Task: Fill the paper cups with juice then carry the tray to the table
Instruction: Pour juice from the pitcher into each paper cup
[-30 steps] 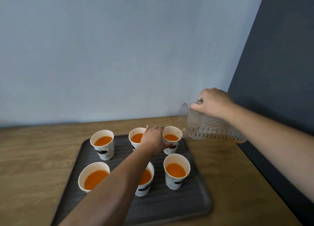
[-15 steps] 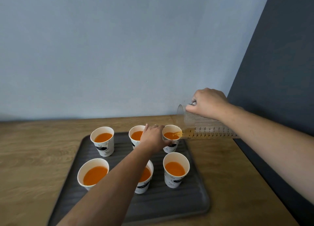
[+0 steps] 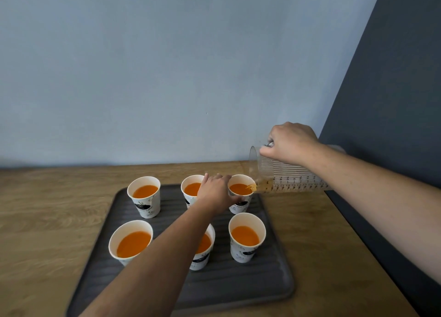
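Fingers of the left hand (image 3: 215, 192) curl round the paper cup (image 3: 242, 206) at the tray's (image 3: 238, 285) back-right corner, forearm stretched across the tray. Right hand (image 3: 290, 142), knuckles up, grips the clear measuring jug (image 3: 293, 178) tipped sideways, trickling juice (image 3: 239, 189) into that cup.

The left forearm (image 3: 155, 257) is bare. It enters at 7 o'clock and reaches up toward 1 o'clock, held nearly straight. The left hand (image 3: 216, 192) lies back up, and its fingers and thumb curl round the side of a paper cup (image 3: 241, 193) at its 3 o'clock. The right forearm (image 3: 370, 187), also bare, comes in from 4 o'clock and points toward 10 o'clock. The right hand (image 3: 290, 142) sits higher than the left, knuckles up, fist closed round the handle of a clear jug (image 3: 293, 179) that hangs below it, tipped toward 9 o'clock. The two hands are near each other but do not touch.
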Available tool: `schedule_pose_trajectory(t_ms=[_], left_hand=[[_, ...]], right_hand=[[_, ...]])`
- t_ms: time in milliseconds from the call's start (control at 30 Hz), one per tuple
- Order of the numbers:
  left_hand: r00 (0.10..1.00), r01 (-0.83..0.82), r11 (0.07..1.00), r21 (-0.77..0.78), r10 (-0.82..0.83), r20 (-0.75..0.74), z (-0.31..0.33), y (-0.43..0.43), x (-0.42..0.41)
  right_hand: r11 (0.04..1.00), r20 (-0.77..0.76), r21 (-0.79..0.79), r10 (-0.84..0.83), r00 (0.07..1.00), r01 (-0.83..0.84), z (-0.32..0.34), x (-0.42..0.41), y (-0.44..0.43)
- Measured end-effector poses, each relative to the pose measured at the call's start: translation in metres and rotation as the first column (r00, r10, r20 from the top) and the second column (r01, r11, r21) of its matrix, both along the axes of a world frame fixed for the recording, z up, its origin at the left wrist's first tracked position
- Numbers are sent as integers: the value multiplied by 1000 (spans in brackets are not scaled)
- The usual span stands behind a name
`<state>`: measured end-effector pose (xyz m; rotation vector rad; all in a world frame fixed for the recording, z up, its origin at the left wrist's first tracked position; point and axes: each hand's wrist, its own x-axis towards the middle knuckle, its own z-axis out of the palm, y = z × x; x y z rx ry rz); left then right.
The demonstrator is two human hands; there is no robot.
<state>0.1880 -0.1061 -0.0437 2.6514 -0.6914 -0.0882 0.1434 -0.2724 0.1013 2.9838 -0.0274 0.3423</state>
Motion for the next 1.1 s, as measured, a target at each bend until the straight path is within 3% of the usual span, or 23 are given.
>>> schedule_pose_trajectory(t_ms=[200, 367, 467, 600, 700, 900, 1000, 1100], left_hand=[[1000, -5, 1000, 4, 5, -8, 2, 0, -2], [1000, -15, 1000, -26, 14, -18, 7, 4, -6], [996, -79, 984, -162, 69, -62, 17, 13, -13], [985, -165, 896, -413, 130, -110, 32, 34, -26], [982, -177, 856, -486, 117, -152, 42, 57, -37], [976, -96, 961, -260, 41, -212, 43, 91, -71], [968, -45, 984, -171, 1, -250, 40, 97, -88], [985, 1, 999, -33, -7, -174, 37, 87, -98]], right_hand=[[1000, 29, 24, -11, 1000, 10, -1, 3, -1], [961, 55, 259, -110, 992, 93, -9, -3, -22], [891, 101, 438, -184, 978, 122, -15, -13, -36], [778, 141, 613, -275, 951, 134, -21, -30, -46], [715, 162, 691, -299, 940, 108, -17, -46, -48], [685, 162, 726, -257, 953, 61, -1, -80, -41], [717, 123, 693, -215, 969, 71, 2, -96, -34], [777, 70, 621, -184, 980, 102, 1, -110, -25]])
